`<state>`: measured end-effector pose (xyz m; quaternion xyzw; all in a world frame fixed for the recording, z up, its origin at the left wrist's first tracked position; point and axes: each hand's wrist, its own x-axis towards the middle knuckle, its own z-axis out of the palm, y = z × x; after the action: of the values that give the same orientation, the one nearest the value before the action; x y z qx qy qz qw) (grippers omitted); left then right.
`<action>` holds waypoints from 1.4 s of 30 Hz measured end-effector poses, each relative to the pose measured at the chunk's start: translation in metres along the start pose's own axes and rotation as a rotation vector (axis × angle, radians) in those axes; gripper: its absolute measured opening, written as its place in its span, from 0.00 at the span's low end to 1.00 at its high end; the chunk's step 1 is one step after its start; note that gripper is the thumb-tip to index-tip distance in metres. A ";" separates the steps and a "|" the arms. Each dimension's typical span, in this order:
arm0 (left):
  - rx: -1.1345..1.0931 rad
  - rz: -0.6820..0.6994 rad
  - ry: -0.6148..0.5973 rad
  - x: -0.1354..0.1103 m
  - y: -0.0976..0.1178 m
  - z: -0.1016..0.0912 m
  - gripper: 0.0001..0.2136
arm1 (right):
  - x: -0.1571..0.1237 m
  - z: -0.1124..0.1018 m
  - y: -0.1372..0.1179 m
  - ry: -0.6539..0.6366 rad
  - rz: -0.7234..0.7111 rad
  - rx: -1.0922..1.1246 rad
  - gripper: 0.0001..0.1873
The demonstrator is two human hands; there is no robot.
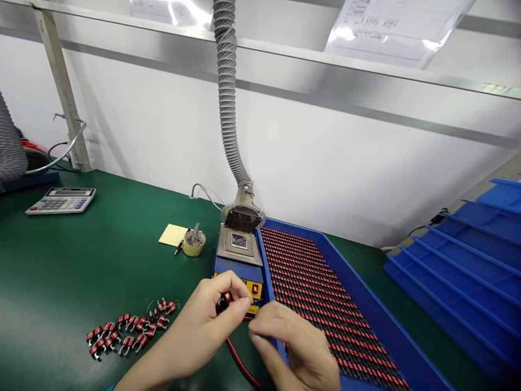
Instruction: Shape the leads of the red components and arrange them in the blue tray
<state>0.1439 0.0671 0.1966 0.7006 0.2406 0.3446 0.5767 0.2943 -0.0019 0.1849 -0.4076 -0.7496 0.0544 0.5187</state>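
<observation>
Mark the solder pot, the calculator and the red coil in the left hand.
solder pot (239, 241): head view, on its central well.
calculator (61, 203): head view, on its keypad.
red coil (227, 299): head view, on the exposed winding.

The left hand hides most of the small red part; the blue tray is cut off below.
</observation>
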 end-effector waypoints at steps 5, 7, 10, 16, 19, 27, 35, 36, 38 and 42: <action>0.137 0.027 -0.033 -0.002 0.002 0.000 0.09 | -0.002 -0.002 0.004 0.073 -0.015 -0.175 0.17; 0.226 0.039 -0.037 -0.002 0.002 0.000 0.09 | -0.003 0.001 0.005 0.066 -0.010 -0.227 0.12; 0.355 0.105 -0.044 -0.004 0.001 0.002 0.09 | -0.003 0.006 0.005 0.078 0.184 -0.148 0.09; 0.478 0.308 0.022 -0.006 -0.001 0.004 0.08 | -0.005 0.007 0.008 0.235 0.378 0.314 0.16; 0.470 0.341 0.059 -0.006 -0.002 0.003 0.07 | -0.007 0.004 0.007 0.238 0.178 0.072 0.11; 0.706 0.662 0.095 -0.004 -0.010 0.005 0.08 | -0.006 0.013 0.006 0.121 0.492 0.430 0.16; 0.513 0.508 0.113 -0.008 -0.003 0.004 0.06 | -0.004 0.005 0.006 0.224 0.072 0.114 0.16; 0.520 0.518 0.114 -0.007 -0.003 0.004 0.06 | -0.005 0.005 0.005 0.214 0.015 0.017 0.17; 0.579 0.582 0.115 -0.005 -0.004 0.006 0.07 | -0.006 0.008 0.004 0.207 0.034 -0.086 0.11; 0.712 0.704 0.105 -0.001 -0.009 0.008 0.10 | -0.006 0.012 0.004 0.154 0.433 0.319 0.19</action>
<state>0.1496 0.0628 0.1870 0.8742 0.1209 0.4496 0.1377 0.2869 0.0011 0.1733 -0.4746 -0.5851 0.2501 0.6082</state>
